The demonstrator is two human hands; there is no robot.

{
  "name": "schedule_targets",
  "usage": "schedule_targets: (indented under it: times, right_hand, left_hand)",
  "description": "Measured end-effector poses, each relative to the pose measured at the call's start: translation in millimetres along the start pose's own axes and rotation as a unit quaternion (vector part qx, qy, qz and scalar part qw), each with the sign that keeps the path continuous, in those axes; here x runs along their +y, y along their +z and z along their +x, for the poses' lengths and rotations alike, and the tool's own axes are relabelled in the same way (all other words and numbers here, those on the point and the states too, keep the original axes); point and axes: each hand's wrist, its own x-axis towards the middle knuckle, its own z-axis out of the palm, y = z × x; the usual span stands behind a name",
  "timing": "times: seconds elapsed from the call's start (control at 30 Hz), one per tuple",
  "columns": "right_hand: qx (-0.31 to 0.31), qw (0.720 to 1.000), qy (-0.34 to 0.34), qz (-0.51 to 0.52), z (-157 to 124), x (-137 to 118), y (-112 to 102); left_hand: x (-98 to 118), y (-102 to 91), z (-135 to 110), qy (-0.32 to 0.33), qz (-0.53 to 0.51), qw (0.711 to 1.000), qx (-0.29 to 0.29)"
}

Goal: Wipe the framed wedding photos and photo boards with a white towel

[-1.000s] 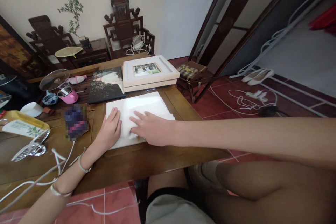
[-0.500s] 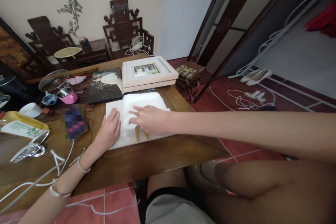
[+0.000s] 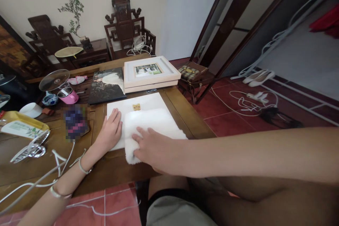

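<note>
A thick, fluffy white cloth [image 3: 156, 122] lies over the lower right part of a flat white board [image 3: 116, 105] on the wooden table. My right hand [image 3: 156, 144] presses on this cloth from above, its bent fingers gripping into the pile. The cloth's near end hangs past the board's front edge. Toward the board's far side, a small gold-coloured piece [image 3: 136, 107] shows just beyond the cloth. My left hand [image 3: 111, 130] rests flat on the board's left edge, fingers stretched out and holding nothing. What lies under the cloth is hidden.
Behind the board stand a framed photo [image 3: 150, 70] and a dark picture panel [image 3: 107, 83]. To the left are a pink cup [image 3: 69, 96], an oil bottle [image 3: 25, 123], a silver hair claw [image 3: 31, 150] and white cables [image 3: 34, 185]. A wooden chair [image 3: 233, 21] stands at right.
My right hand has drawn the cloth toward me, from the board's middle to its near edge. The gold-coloured piece at the far side is now uncovered. My left hand has stayed put.
</note>
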Motion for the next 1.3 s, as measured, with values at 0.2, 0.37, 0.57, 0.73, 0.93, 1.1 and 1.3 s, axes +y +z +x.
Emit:
schedule_targets:
  times: [0.2, 0.37, 0.57, 0.73, 0.93, 1.1, 1.3]
  right_hand:
    - [0.015, 1.0, 0.016, 0.021, 5, 17, 11]
    - [0.067, 0.996, 0.059, -0.007, 16, 51, 26]
    - [0.08, 0.993, 0.073, -0.045, 27, 69, 32]
    - [0.069, 0.994, 0.05, -0.063, 17, 47, 30]
    - [0.073, 0.995, -0.017, -0.066, -5, 12, 31]
    - [0.072, 0.996, -0.038, -0.047, -5, 11, 33]
    - [0.058, 0.998, 0.012, -0.014, 7, 36, 31]
  left_hand:
    - [0, 4.9, -2, -0.003, 0.003, 1.0, -0.005]
    - [3, 9.2, -7, -0.001, 0.006, 1.0, -0.005]
    - [0, 11.1, -8, 0.003, 0.003, 1.0, -0.004]
    - [1, 9.1, -6, 0.004, 0.01, 1.0, 0.001]
    - [4, 9.8, 2, -0.003, 0.013, 1.0, -0.007]
    - [4, 12.5, 4, -0.004, 0.011, 1.0, -0.01]
    - [5, 13.7, -1, -0.004, 0.01, 1.0, -0.008]
